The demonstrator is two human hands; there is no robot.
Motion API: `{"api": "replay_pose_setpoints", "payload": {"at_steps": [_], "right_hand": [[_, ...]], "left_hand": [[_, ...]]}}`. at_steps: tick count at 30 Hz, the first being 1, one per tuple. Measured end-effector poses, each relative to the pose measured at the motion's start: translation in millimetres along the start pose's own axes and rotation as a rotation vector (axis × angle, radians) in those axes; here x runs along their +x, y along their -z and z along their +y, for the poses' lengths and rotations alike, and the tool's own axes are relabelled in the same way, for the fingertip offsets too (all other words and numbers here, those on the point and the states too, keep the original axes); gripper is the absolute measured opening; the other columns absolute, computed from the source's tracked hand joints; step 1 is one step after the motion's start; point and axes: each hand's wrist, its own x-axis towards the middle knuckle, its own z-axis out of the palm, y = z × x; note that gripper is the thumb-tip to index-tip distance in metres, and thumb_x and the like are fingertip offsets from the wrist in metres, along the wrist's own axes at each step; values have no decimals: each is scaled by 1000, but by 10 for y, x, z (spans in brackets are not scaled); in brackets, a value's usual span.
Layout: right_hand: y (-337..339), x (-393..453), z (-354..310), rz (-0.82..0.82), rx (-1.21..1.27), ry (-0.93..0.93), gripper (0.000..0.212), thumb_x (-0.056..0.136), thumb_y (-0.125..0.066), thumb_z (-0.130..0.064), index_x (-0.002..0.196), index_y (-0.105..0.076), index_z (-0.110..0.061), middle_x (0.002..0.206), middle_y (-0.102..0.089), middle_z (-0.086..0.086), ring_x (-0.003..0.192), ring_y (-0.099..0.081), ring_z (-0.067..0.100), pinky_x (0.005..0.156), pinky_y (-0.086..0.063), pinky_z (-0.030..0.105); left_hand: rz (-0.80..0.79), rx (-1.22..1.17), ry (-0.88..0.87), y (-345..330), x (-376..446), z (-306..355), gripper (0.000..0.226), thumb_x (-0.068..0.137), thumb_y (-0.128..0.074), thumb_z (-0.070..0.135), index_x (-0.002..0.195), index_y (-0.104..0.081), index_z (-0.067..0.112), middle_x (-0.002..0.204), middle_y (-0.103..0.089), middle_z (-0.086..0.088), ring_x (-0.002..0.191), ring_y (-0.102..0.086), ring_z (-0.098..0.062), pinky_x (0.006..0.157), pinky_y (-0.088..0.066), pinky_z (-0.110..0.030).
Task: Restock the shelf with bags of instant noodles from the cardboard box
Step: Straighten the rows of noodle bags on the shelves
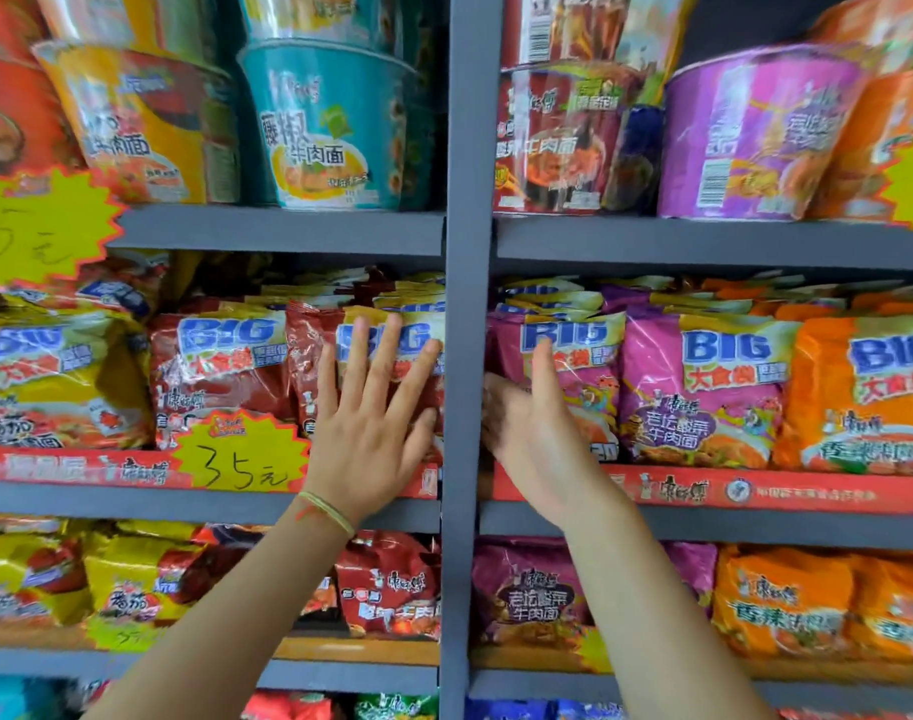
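Forearms enter from bottom edge, both reaching up to the middle shelf [210, 504]. Left hand [371, 423], band at the wrist, has fingers straight and spread, flat against a red bag [387, 366] just left of the upright [467, 356]; it grips nothing, only presses. Right hand [535, 413] is just right of the upright, index finger extended up over a magenta bag [563, 376]; its other fingers are partly hidden, so whether they pinch the bag's edge cannot be told. Cardboard box not in view. Bags stand upright, packed front to back in rows, held by a red lip strip [704, 493]. Risks, as judged: the red bag looks tilted and sits at the bay's edge, so uneven pressure from the flat palm could tip it over the lip or wedge it against the upright. Film is slick and puffy; a push could slide one bag over its neighbour rather than seat it. Noodle blocks may crack under a hard press. Behind, the rows look full, so forcing may buckle the front bags. Above, bowls [335, 127] look well clear of both hands.
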Motion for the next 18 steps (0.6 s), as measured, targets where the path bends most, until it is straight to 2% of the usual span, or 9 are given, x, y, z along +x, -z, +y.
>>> {"api": "replay_pose_setpoints", "payload": {"at_steps": [1,3,6,8,10,12,14,16,18], "right_hand": [[26,-7,2,-30,6,-22,86,87,-19,-74,141,-52,-17,132,-64,-2,127,-56,11,115,-36,35],[65,-56,7,-52,-26,-60,89,80,-20,-76,137,-54,-18,137,-61,0,131,-53,12,115,-35,34],[157,-149,-57,82,-64,-20,90,79,-24,-72,138,-53,-11,141,-58,7,131,-53,15,115,-36,33],[336,-248,-106,302,-152,189,69,92,-27,-62,125,-64,-13,128,-67,5,120,-62,13,108,-43,33],[524,-366,-157,484,-262,375,45,104,-37,-44,109,-72,-16,110,-74,-1,105,-69,10,93,-51,27],[688,-416,-151,566,-448,494,30,99,-45,-29,105,-72,-18,104,-73,-6,102,-67,8,89,-50,21],[859,-421,-118,611,-818,609,20,97,-52,-13,107,-70,-16,104,-69,-6,102,-64,12,88,-45,13],[1029,-397,-123,688,-1223,775,20,94,-58,-7,110,-68,-10,110,-65,3,106,-60,22,95,-41,19],[1189,-354,-177,711,-1489,842,29,91,-60,-11,119,-65,-8,126,-60,11,122,-53,31,109,-36,40]], "left_hand": [[-9,0,14,11,-19,22,60,100,-34,40,156,-23,23,163,-17,-15,151,-9,-40,118,-15,-62],[-11,-23,28,42,-28,46,61,98,-36,37,156,-22,23,164,-16,-15,151,-7,-39,117,-16,-63],[114,-182,154,206,-30,141,59,94,-42,23,151,-35,11,161,-22,-20,150,-13,-41,117,-16,-64],[311,-364,238,417,-47,332,47,90,-45,12,136,-49,2,149,-38,-26,141,-31,-43,113,-25,-61],[411,-524,179,662,-57,675,31,90,-45,12,119,-53,6,126,-54,-25,121,-48,-37,103,-38,-51],[299,-549,-14,733,-14,1037,20,91,-46,15,107,-57,9,108,-62,-17,98,-56,-33,85,-44,-43],[131,-492,-84,593,108,1310,20,86,-51,13,101,-63,8,104,-63,-14,89,-58,-34,76,-46,-43],[-8,-365,-26,369,257,1475,27,85,-55,14,110,-65,8,119,-60,-15,106,-57,-36,87,-48,-49],[-101,-250,0,155,404,1551,43,88,-55,23,129,-57,10,143,-49,-18,133,-44,-37,107,-39,-53]]}}
